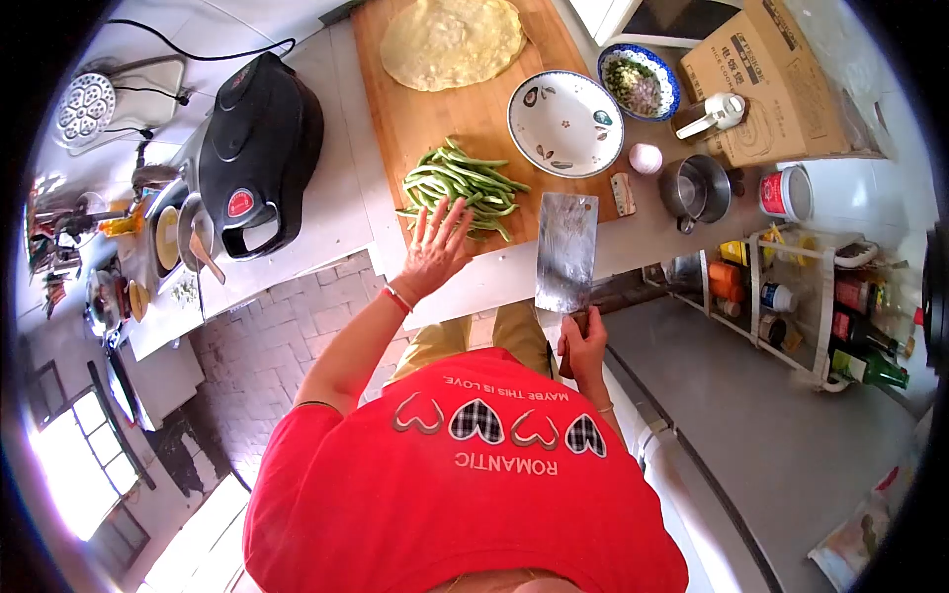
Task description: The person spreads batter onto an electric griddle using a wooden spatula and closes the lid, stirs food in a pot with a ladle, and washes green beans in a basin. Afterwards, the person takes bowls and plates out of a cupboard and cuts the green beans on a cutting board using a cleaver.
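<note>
My left hand (435, 249) is spread with its fingers apart at the near edge of a pile of green beans (465, 186); the fingertips reach the lower beans. The beans lie on a wooden cutting board (395, 119). In my right hand (583, 341) is the handle of a cleaver (566, 247), its broad blade pointing away from me over the counter's front edge, right of the beans. A flowered white plate (565, 124) sits on the board's right side. At the far end of the board lies a round flat pancake (453, 42).
A black electric appliance (262, 148) stands on the left. On the right are a blue-rimmed bowl (641, 84) of chopped ingredients, an onion (646, 158), a metal pot (697, 193) and a cardboard box (766, 84). A rack of bottles (791, 296) stands farther right.
</note>
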